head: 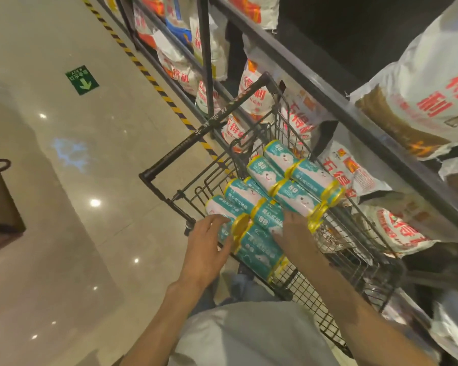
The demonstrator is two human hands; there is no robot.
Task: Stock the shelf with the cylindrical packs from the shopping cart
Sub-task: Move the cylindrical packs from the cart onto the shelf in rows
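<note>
Several teal and white cylindrical packs [283, 180] with yellow bands lie stacked in the black wire shopping cart [336, 249]. My left hand [209, 241] lies on the left end of the nearest packs [259, 249], fingers spread and slightly bent. My right hand [293, 231] presses on the same packs from the right side, fingers extended. Neither hand has lifted a pack. The dark metal shelf [328, 83] runs along the right of the cart.
The shelf holds large white sacks [417, 91] with red print on several levels. A black and yellow striped line [143, 70] marks the floor along the shelf base. Glossy tile floor [64, 207] stretches to the left, with a green arrow sticker [82, 80].
</note>
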